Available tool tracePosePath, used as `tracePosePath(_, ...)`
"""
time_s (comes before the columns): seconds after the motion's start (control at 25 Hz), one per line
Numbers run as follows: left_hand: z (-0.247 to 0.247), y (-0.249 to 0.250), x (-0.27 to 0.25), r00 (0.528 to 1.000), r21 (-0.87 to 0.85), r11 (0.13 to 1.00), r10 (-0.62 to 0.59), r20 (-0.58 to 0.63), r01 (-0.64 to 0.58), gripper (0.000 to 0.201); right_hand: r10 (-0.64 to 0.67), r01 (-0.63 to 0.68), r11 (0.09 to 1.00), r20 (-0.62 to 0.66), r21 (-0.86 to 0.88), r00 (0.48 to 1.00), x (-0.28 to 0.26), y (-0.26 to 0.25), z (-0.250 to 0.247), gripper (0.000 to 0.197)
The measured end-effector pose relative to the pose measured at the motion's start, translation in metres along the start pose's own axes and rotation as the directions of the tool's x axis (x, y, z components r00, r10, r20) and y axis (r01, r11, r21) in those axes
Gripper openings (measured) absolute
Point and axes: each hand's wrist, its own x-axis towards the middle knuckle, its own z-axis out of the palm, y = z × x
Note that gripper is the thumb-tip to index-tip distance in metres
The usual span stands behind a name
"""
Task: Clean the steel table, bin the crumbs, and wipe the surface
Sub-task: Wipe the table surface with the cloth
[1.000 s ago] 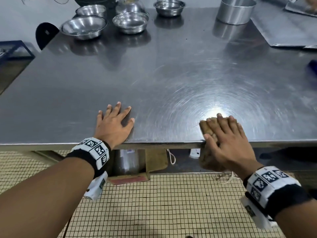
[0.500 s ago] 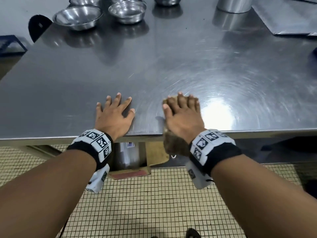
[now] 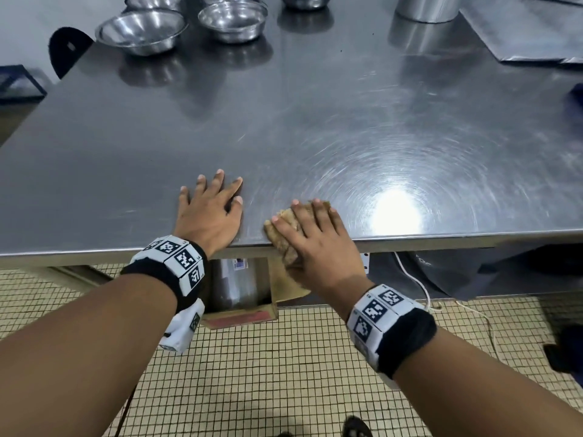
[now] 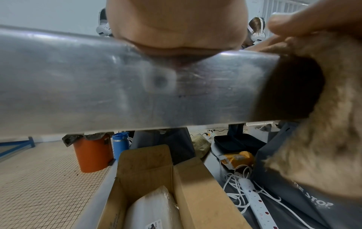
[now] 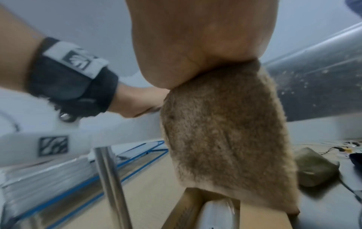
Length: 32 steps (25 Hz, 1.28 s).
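Left hand: my left hand (image 3: 209,216) lies flat on the table (image 3: 284,127) by its near edge, fingers (image 3: 217,181) straight and spread, holding nothing; it only steadies me.
Right hand: my right hand (image 3: 312,241) presses the brown cloth (image 3: 285,230) down on the table, fingers (image 3: 318,212) straight on top, nothing curled round it.
Cloth: it sits right at the near edge, just right of my left hand, and part of it hangs over the lip, as the right wrist view (image 5: 225,131) shows.
Key relation: the unwiped steel lies away from me and to both sides; the cloth's length runs front to back across the edge, under the right hand.
Judgement: I am wiping; the next stroke belongs to the right hand.
Crumbs: specks cling to the table's front face (image 5: 305,86).
Far end: steel bowls (image 3: 142,31) stand well apart.
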Motion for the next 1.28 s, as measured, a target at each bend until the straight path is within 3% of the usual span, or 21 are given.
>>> tracePosePath(0.24, 0.001, 0.002, -0.002, 1.0, 0.003, 1.0, -0.006, -0.005, 0.006, 0.051, 0.147, -0.149, 0.989, 0.064, 0.024, 0.987, -0.021, 0.066, -0.016, 0.092)
tracePosePath(0.44, 0.002, 0.004, -0.001, 1.0, -0.006, 1.0, -0.016, -0.02, 0.016, 0.051, 0.036, -0.061, 0.983, 0.143, 0.175, 0.989, -0.023, 0.096, -0.029, 0.087)
tracePosePath(0.52, 0.002, 0.005, -0.001, 1.0, -0.006, 1.0, -0.018, -0.021, 0.017, 0.05, 0.01, -0.052, 0.952, 0.139, 0.301, 0.99, -0.022, 0.1, -0.035, 0.076)
tracePosePath(0.6, 0.001, 0.006, 0.0, 1.0, -0.001, 1.0, -0.02, -0.018, 0.02, 0.05, 0.082, -0.132, 0.886, 0.13, 0.445, 0.988, -0.019, 0.105, -0.043, 0.059)
tracePosePath(0.76, -0.001, 0.009, 0.001, 0.999, 0.016, 1.0, -0.021, -0.026, 0.021, 0.05, 0.221, -0.213, 0.85, 0.041, 0.483, 0.974, -0.009, 0.113, -0.07, 0.043)
tracePosePath(0.92, 0.001, 0.015, 0.0, 0.999, -0.006, 0.999, -0.035, -0.021, 0.035, 0.05, 0.372, -0.27, 0.856, -0.161, 0.44, 0.914, 0.01, 0.117, -0.099, 0.05)
tracePosePath(1.0, 0.003, 0.017, -0.001, 0.999, -0.014, 0.999, -0.043, -0.028, 0.043, 0.05, 0.363, -0.225, 0.885, -0.303, 0.407, 0.881, 0.017, 0.11, -0.107, 0.052)
tracePosePath(1.04, 0.003, 0.018, -0.001, 0.999, -0.018, 0.999, -0.046, -0.028, 0.046, 0.05, 0.315, -0.192, 0.91, -0.311, 0.367, 0.897, 0.018, 0.104, -0.105, 0.052)
tracePosePath(1.16, 0.003, 0.019, -0.002, 0.998, -0.03, 0.998, -0.05, -0.033, 0.049, 0.05, 0.091, -0.082, 0.988, -0.062, 0.134, 0.994, 0.009, 0.086, -0.071, 0.054)
tracePosePath(1.28, 0.002, 0.018, -0.003, 0.999, -0.032, 0.999, -0.044, -0.024, 0.043, 0.05, 0.137, -0.159, 0.977, 0.154, 0.143, 0.979, -0.007, 0.08, -0.045, 0.077)
